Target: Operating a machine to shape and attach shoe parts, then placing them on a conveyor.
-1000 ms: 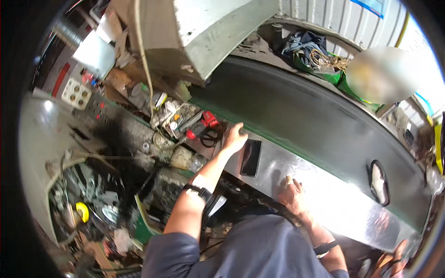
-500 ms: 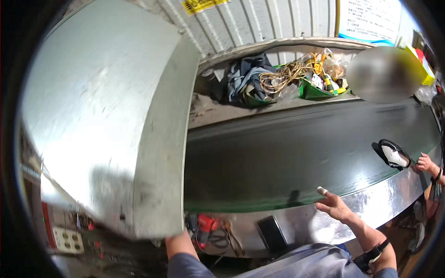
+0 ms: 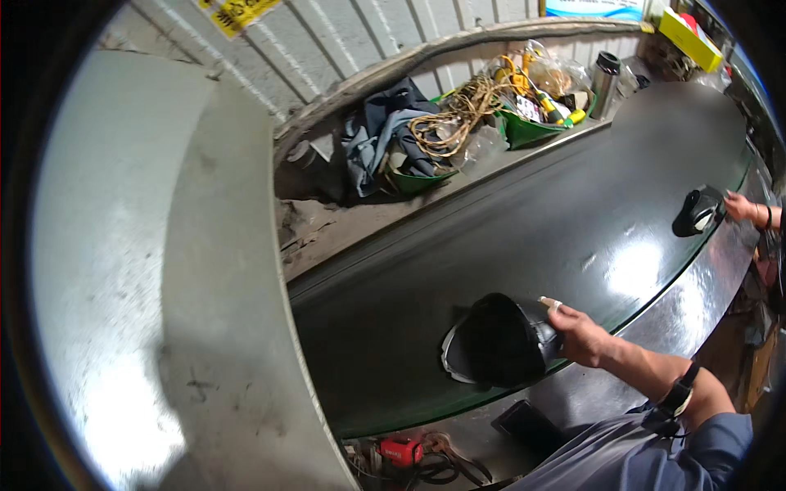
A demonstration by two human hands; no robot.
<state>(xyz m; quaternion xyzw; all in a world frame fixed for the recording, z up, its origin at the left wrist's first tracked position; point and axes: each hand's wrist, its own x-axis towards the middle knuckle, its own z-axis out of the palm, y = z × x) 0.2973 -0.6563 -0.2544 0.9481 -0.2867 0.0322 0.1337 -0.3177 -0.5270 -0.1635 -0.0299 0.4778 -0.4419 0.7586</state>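
My right hand (image 3: 580,335), with a white wrapping on one finger, grips a black shoe upper (image 3: 499,342) by its edge. The upper is tilted over the near part of the dark conveyor belt (image 3: 393,327); its rim shows pale along the left side. Whether it touches the belt, I cannot tell. My left hand is out of sight. Farther along the belt, at the right, another black shoe upper with a white inside (image 3: 700,211) sits beside another person's hand (image 3: 739,206).
A large pale metal housing (image 3: 221,286) fills the left side. Behind the belt are a cloth heap (image 3: 385,135), coiled cord (image 3: 463,114), a green tray (image 3: 524,131) and a steel flask (image 3: 606,83). On the near metal ledge lie a dark phone-like slab (image 3: 524,421) and a red tool (image 3: 401,452).
My right hand was empty with fingers spread; it now holds a shoe upper. My left forearm, earlier beside the housing, has left the view. The view has swung leftward and tilted.
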